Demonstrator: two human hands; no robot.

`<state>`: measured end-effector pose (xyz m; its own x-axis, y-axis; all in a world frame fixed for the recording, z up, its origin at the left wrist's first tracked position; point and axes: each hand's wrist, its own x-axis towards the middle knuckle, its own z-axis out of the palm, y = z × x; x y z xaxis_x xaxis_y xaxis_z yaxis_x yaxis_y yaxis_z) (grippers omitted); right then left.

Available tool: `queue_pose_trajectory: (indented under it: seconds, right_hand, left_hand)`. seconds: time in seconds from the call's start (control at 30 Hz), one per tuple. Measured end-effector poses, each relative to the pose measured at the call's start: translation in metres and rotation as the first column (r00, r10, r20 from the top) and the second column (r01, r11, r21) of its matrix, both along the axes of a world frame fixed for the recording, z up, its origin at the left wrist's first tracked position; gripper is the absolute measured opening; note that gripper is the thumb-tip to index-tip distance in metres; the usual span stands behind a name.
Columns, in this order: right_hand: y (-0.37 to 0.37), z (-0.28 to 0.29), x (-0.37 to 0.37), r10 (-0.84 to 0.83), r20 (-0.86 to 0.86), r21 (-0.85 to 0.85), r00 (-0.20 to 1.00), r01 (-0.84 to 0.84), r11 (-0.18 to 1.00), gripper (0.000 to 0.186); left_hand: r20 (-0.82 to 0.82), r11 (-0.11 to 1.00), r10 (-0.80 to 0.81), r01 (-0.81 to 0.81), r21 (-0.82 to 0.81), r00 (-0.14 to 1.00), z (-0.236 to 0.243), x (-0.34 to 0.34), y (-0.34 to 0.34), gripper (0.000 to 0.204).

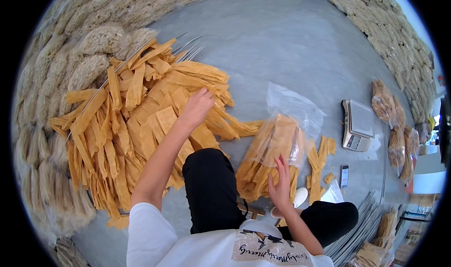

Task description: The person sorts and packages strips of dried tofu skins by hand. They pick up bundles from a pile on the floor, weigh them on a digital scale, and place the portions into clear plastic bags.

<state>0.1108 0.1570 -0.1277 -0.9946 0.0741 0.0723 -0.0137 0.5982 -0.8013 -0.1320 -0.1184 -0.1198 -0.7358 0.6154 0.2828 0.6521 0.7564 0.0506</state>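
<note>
My left hand (199, 106) reaches over a wide pile of yellow-orange dried strips (136, 126), flat and wrinkled like bean curd skin. Its fingers are bent closed at a strip near the pile's right edge; the fingertips are partly hidden. To the right, a clear plastic bag (290, 102) covers the upper part of a thick bundle of the same strips (256, 175), whose lower ends stick out. Beside this bundle's lower right part is my right hand (280, 182), open with fingers spread and nothing in it.
Thin metal rods (101, 86) lie across the pile; more rods (354, 224) lie at lower right. Loose strips (319, 163), a phone (345, 176) and a scale (359, 121) are on the floor (263, 37) to the right. Stacked pale bags (51, 102) line the left side; filled bags (396, 126) lie far right.
</note>
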Motion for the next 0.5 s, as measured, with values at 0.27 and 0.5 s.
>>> queue_pose_trajectory:
  seconds: [0.27, 0.5]
  right_hand:
    - [-0.051, 0.058, -0.081, 0.181, -0.24, 0.291, 0.954, -0.108, 0.951, 0.071]
    - [-0.042, 0.053, -0.073, 0.112, 0.032, 0.034, 0.993, -0.113, 0.993, 0.052]
  left_hand:
    - [0.026, 0.971, -0.235, 0.234, 0.041, 0.972, 0.172, 0.075, 0.024, 0.016]
    - [0.435, 0.9, -0.192, -0.019, 0.436, 0.88, 0.126, 0.036, 0.004, 0.021]
